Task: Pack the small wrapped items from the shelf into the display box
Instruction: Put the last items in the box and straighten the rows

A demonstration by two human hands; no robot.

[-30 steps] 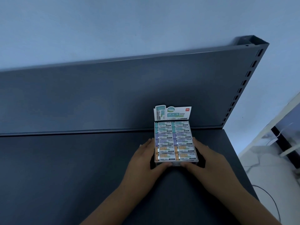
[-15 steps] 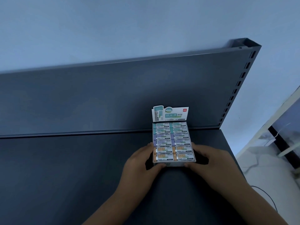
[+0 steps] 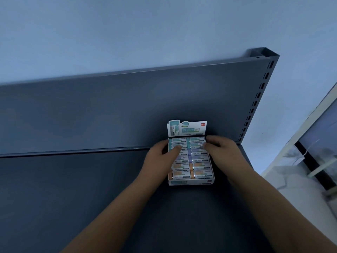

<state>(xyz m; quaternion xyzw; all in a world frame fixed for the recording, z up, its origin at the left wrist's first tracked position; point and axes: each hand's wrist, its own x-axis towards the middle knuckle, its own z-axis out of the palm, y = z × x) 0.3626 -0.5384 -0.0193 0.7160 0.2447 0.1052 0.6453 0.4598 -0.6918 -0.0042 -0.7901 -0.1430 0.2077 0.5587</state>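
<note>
a small white cardboard display box [image 3: 191,182] sits on a dark grey metal shelf [image 3: 73,198], near the shelf's right end and close to the dark grey back panel [image 3: 109,110]. its printed header card [image 3: 187,127], white with teal patches and a red corner mark, stands upright at the far end, just in front of the back panel. the box is filled with small wrapped items [image 3: 197,166] lying flat in two columns side by side: teal-ended ones at the far end, purple-ended ones in the middle, orange-ended ones nearest the camera. no loose items show on the shelf around it.

the left hand [image 3: 160,157] is at the far left side of the box. its thumb lies across the tops of the teal items in the left column, and its fingers [image 3: 158,145] curl round the outside of the left wall, so the hand is clamped on the box's side. the right hand [image 3: 224,152] is at the far right corner. its fingers [image 3: 217,140] are curled and held together over the corner and the teal items there, with the thumb on the items' tops, gripping the right side of the box. this part is a little blurred. both forearms reach in from the near edge.

a slotted grey upright [image 3: 259,99] closes the back panel's right end, against a pale blue wall [image 3: 127,33].
</note>
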